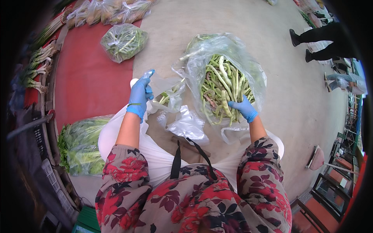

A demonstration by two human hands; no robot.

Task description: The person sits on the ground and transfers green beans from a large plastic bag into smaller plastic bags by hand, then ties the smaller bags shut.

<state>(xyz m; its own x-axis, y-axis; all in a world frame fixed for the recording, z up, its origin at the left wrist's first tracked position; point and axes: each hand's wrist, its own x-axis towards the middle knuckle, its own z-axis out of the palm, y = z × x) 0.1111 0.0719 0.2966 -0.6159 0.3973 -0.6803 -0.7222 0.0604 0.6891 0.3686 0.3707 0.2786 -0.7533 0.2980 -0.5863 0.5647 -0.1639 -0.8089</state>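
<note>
My left hand (140, 93), in a blue glove, pinches the rim of a small clear plastic bag (175, 97) with a few green beans low inside it. To the right, a large clear plastic bag (253, 70) lies open on the floor, filled with long green beans (217, 84); some are pale or brownish. My right hand (244, 109), also blue-gloved, has its fingers around a bunch of beans (228, 103) at the near side of this bag. A stack of silvery, flat plastic bags (188, 123) lies between my knees.
A tied bag of beans (124, 42) stands at the edge of a red mat (87, 72). Bagged leafy celery (87, 145) lies beside my left leg, with leeks (40, 70) along the left. A person's legs (317, 42) are at the far right, near a long-handled dustpan (317, 158).
</note>
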